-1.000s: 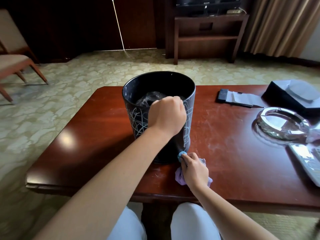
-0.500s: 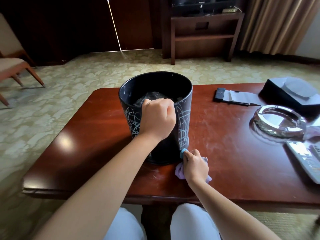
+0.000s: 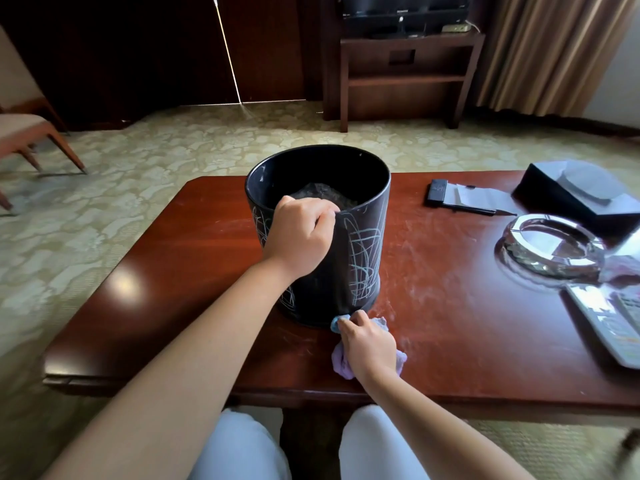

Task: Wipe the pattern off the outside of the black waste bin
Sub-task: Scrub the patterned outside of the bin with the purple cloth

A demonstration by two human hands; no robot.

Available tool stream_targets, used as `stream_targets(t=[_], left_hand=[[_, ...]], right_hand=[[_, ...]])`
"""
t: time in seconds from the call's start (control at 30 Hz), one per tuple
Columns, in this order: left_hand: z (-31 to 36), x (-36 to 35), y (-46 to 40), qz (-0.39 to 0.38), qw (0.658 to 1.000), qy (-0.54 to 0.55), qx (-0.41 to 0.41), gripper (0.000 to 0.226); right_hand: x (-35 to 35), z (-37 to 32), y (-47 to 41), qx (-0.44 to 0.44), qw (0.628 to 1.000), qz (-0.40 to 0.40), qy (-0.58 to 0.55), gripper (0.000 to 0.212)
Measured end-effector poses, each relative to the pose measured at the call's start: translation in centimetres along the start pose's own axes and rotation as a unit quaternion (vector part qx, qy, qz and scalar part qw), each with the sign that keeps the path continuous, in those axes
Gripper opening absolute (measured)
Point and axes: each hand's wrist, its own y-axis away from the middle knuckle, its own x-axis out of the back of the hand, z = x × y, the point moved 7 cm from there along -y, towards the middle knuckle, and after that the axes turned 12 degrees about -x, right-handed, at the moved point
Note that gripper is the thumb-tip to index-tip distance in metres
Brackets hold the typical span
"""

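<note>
Since a moment ago, the black waste bin (image 3: 360,258) has turned a little, so more of the scribbly lines now face the right side, and the left hand (image 3: 299,235) sits lower on the rim. Its fingers (image 3: 323,216) are curled tight over the near edge of the bin. The bin is round, smooth and shiny, and it stands upright on the dark red wooden counter (image 3: 173,289), near the middle. Thin pale blue and white scribbles (image 3: 363,251) cover its outside wall. The right hand (image 3: 369,344) grips a soft, crumpled purple and blue cloth (image 3: 337,363) and presses it on the bottom edge of the bin. Most of the cloth is hidden under the hand. Something dark and crinkly (image 3: 322,195) lies inside the bin, hard to make out. White dusty smears mark the counter to the right. A round glass ashtray (image 3: 550,247) sits well apart on the right.
</note>
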Motion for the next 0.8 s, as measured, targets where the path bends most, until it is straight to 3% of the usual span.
stream_targets(t=[0.17,0.23,0.3,0.43,0.57,0.63,0.7,0.8], left_hand=[[0.3,0.0,0.0,0.003,1.0,0.0,-0.015,0.03],[0.2,0.0,0.2,0.012,1.0,-0.001,-0.018,0.03],[0.3,0.0,0.4,0.021,0.999,0.001,-0.025,0.033],[0.5,0.2,0.6,0.042,0.998,-0.005,-0.046,0.037],[0.8,0.0,0.6,0.056,0.996,-0.027,-0.058,0.027],[0.8,-0.1,0.7,0.06,0.996,-0.04,-0.061,0.031],[0.9,-0.1,0.7,0.063,0.995,-0.047,-0.062,0.033],[0.8,0.0,0.7,0.061,0.995,-0.045,-0.065,0.034]], right_hand=[[-0.2,1.0,-0.6,0.012,1.0,-0.005,-0.013,0.013],[0.8,2.1,-1.1,-0.003,0.999,0.042,0.011,0.012],[1.0,3.8,-1.4,-0.042,0.999,0.014,0.012,0.006],[0.5,5.2,-1.7,-0.06,0.997,-0.043,-0.017,0.018],[0.1,4.5,-0.7,-0.069,0.994,-0.038,-0.072,0.019],[0.5,3.0,0.5,-0.036,0.996,-0.004,-0.077,0.04],[-0.4,0.9,1.3,-0.012,0.993,-0.041,-0.106,0.058],[-1.4,-1.5,1.6,-0.014,0.987,-0.073,-0.144,0.044]])
